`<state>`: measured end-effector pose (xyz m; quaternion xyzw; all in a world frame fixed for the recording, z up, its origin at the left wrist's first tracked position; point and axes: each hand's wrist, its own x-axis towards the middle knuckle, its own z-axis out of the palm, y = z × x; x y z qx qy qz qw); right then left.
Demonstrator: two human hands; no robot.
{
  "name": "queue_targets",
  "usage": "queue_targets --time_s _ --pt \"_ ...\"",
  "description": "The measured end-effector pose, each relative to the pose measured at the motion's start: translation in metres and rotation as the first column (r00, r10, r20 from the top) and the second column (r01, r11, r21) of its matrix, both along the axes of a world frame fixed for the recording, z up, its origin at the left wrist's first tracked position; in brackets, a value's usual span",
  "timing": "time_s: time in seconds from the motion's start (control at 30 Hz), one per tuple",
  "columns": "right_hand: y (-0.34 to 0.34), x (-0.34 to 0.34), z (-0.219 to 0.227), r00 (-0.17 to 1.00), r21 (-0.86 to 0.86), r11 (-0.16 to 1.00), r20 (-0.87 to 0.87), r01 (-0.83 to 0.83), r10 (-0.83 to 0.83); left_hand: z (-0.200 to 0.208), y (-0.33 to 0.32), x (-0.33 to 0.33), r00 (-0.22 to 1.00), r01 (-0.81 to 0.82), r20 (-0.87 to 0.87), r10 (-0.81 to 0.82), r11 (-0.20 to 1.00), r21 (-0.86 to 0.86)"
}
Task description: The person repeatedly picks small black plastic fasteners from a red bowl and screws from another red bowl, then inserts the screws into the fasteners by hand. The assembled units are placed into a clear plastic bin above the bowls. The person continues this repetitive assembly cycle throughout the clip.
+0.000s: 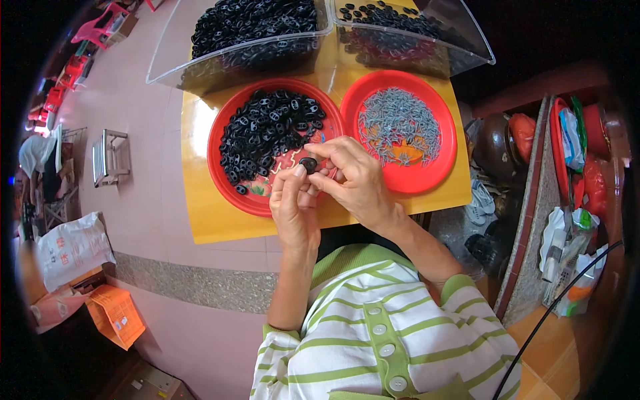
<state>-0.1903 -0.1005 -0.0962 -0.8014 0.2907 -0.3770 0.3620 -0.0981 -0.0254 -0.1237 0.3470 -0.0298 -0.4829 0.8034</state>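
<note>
Between my hands is a small black oval plastic piece [308, 164], held over the near right part of a red plate. My left hand [293, 210] is closed, pinching the piece from the left with thumb and fingertips. My right hand [360, 183] is closed too, its index finger and thumb curled around the piece from the right. Whether a small screw is also between these fingers cannot be seen. The red plate [217, 173] under them bears a heap of black oval pieces with holes [267, 127]. To its right, another red plate [423, 180] carries many grey screws [400, 117].
Both plates stand on a yellow tabletop [213, 227]. Behind them are two clear plastic bins [233, 63] [413, 43] of black parts. A metal stool [108, 157], a white sack [73, 250] and an orange basket [115, 317] are at left. A black cable [553, 303] crosses at lower right.
</note>
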Motion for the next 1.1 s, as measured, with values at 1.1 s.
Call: queue_targets --time_s 1.1 --pt "-0.001 -0.028 0.006 0.954 0.299 0.906 0.082 -0.299 0.288 -0.017 0.014 -0.009 0.845 0.006 0.53 0.07 0.99 -0.14"
